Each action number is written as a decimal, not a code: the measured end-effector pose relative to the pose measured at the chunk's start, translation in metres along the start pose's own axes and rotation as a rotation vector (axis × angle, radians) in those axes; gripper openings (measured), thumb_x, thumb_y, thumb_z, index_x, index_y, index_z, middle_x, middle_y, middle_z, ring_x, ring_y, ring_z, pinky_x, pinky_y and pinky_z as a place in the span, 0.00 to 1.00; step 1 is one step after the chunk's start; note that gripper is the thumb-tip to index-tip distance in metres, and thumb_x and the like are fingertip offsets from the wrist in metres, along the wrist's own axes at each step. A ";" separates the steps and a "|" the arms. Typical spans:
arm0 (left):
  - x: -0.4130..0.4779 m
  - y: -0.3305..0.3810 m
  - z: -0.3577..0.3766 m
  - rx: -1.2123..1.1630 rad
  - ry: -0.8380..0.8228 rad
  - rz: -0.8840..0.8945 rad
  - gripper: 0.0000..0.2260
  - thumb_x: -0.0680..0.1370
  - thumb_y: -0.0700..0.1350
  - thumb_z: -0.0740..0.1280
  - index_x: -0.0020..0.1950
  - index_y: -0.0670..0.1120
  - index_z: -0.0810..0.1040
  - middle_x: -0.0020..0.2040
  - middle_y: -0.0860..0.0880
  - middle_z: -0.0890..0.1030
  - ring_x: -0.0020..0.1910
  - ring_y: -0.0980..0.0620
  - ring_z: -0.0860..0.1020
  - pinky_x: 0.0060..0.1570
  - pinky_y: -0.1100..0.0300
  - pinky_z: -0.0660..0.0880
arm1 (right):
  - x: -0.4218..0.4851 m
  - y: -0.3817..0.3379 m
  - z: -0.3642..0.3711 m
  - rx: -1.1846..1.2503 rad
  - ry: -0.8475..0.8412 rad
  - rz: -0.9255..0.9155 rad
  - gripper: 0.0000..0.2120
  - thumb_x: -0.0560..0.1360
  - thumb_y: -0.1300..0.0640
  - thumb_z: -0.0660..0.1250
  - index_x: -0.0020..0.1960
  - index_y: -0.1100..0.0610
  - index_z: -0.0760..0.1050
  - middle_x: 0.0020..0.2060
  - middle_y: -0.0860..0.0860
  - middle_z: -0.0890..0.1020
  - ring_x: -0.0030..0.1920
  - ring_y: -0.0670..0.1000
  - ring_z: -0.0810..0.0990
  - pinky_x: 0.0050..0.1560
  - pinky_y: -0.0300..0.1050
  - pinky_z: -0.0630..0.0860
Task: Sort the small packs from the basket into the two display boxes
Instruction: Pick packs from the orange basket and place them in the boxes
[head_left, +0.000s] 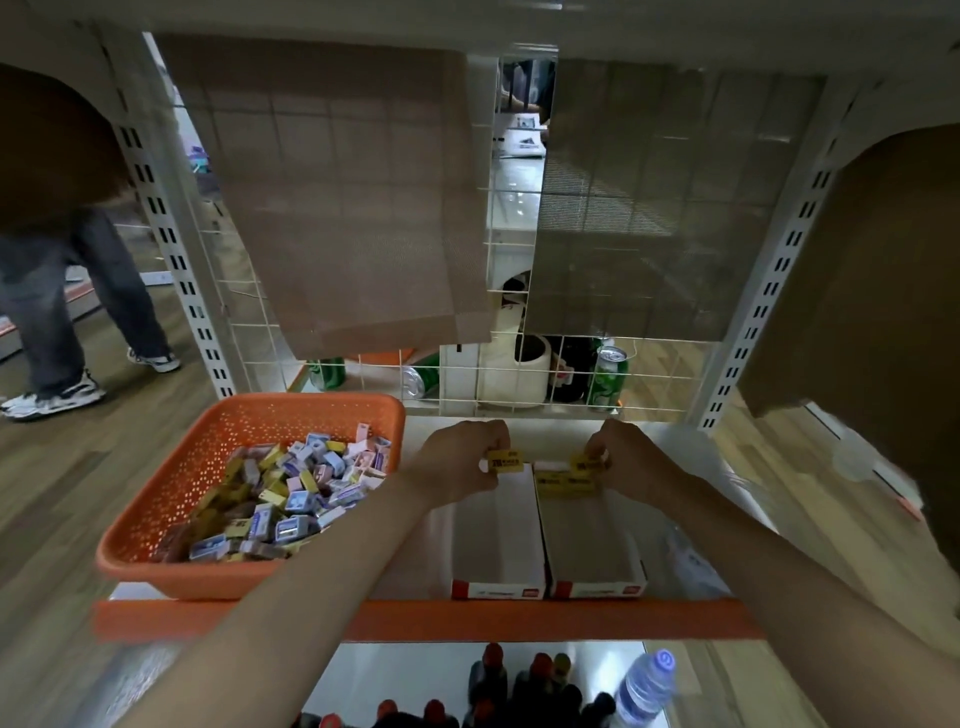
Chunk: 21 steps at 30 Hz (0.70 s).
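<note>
Orange-edged shelf (467, 618): basket (291, 402) lower left, two mostly bare display boxes (498, 535) centre. Left hand (462, 457) and right hand (623, 457) each pinch a yellow pack (506, 461) over the boxes' far ends.

A white shelf (696, 454) with an orange front edge (467, 618) stands between two slotted white uprights, one left (171, 249) and one right (779, 275). Its back is a wire grid (511, 249), hung with two brown mesh mats (337, 197) (649, 208) with a gap between them. Through the gap shows glossy pale flooring (514, 202). Behind the grid's foot stand green cans (608, 376) and a white jar (514, 374). The floor (62, 467) is wood-patterned. At left a person (47, 312) in dark trousers and sneakers stands on it. Brown cardboard (857, 312) leans in at right. Below, dark red-capped bottles (519, 691) and a water bottle (644, 686) are in view. The light is dim.
</note>
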<state>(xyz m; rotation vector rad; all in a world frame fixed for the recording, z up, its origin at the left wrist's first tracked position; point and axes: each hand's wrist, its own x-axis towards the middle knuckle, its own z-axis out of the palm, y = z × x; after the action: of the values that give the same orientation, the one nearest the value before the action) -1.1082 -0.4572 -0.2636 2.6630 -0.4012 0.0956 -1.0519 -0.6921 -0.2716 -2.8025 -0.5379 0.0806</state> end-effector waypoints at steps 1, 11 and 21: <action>0.001 0.000 0.001 -0.005 0.001 0.000 0.13 0.71 0.42 0.70 0.54 0.49 0.74 0.53 0.52 0.77 0.50 0.53 0.74 0.47 0.61 0.72 | 0.001 0.000 0.002 -0.006 0.004 -0.002 0.13 0.71 0.65 0.70 0.55 0.63 0.79 0.54 0.58 0.77 0.53 0.57 0.77 0.48 0.41 0.70; -0.001 -0.011 0.005 -0.021 -0.008 0.026 0.14 0.71 0.42 0.70 0.56 0.49 0.75 0.53 0.52 0.78 0.47 0.56 0.72 0.47 0.60 0.72 | 0.011 -0.018 0.037 -0.103 0.053 -0.003 0.05 0.73 0.61 0.66 0.45 0.54 0.70 0.44 0.48 0.74 0.46 0.49 0.72 0.43 0.40 0.66; 0.001 -0.015 0.011 -0.056 -0.014 0.044 0.12 0.71 0.40 0.69 0.54 0.46 0.76 0.51 0.51 0.79 0.45 0.57 0.72 0.42 0.64 0.67 | 0.025 -0.010 0.057 -0.127 0.079 0.002 0.07 0.74 0.60 0.65 0.44 0.53 0.67 0.46 0.48 0.66 0.47 0.53 0.75 0.40 0.41 0.63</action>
<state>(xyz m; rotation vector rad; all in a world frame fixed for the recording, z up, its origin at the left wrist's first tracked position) -1.1026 -0.4491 -0.2798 2.6018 -0.4598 0.0779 -1.0381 -0.6588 -0.3230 -2.9143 -0.5384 -0.0665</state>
